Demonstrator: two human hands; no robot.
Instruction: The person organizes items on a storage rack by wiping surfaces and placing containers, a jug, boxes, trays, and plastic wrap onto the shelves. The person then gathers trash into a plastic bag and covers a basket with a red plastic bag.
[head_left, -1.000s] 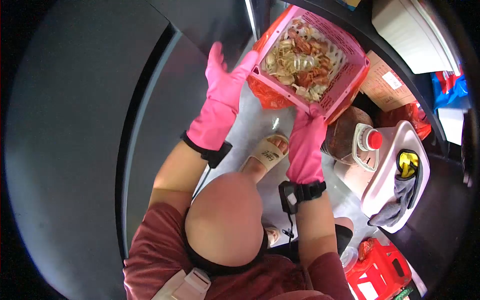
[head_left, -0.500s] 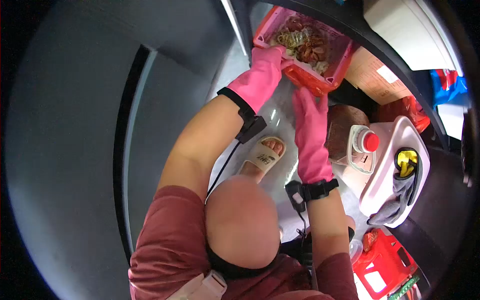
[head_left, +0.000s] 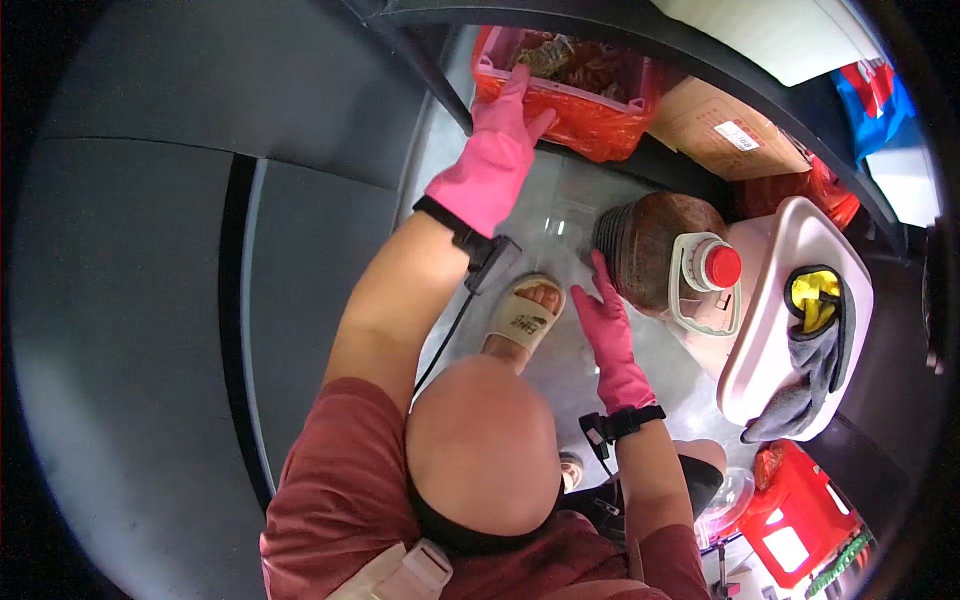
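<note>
A pink basket (head_left: 600, 98) lined outside with a red plastic bag (head_left: 590, 125) sits under the dark shelf, with brownish and pale food scraps inside. My left hand (head_left: 493, 150), in a pink rubber glove, rests at the basket's near left edge, fingers apart, one fingertip over the rim. Lower down, my right hand (head_left: 607, 335), gloved the same way, has its fingers spread and holds nothing. It is beside a large jug (head_left: 655, 250) of dark brown contents with a red cap and a pale handle.
Right of the jug stands a pale pink bin (head_left: 755, 350) with a grey and yellow cloth (head_left: 815, 340) on its lid. A cardboard box (head_left: 725, 130) lies behind it. A red basket (head_left: 805, 510) is at lower right; the dark shelf edge (head_left: 600, 28) arches above.
The basket has gone farther back beneath the shelf and is partly covered by its edge. My right hand has left the basket and moved down toward me. My left hand's fingers have opened.
</note>
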